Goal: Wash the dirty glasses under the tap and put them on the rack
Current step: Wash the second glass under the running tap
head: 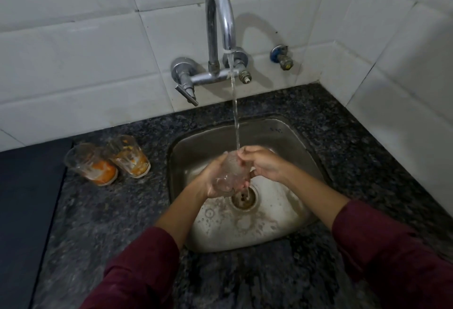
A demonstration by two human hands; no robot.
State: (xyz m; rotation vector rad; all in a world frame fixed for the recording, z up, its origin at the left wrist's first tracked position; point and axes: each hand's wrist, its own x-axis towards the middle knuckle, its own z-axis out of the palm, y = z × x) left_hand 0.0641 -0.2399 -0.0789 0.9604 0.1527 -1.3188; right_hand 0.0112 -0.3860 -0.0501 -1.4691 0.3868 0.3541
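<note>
A clear glass (230,173) is held tilted over the steel sink (289,142), its mouth up under the running water from the chrome tap (220,14). My left hand (210,181) grips the glass from below around its base. My right hand (264,164) holds the rim, fingers curled at the mouth where the stream lands. Two dirty glasses (92,164) (130,156) with orange residue stand on the dark granite counter (103,223) left of the sink, touching each other.
A dark flat surface (24,198) lies at the far left of the counter. White tiled walls enclose the back and right. A small valve (282,57) sticks out of the wall right of the tap. The drain (245,198) sits below my hands.
</note>
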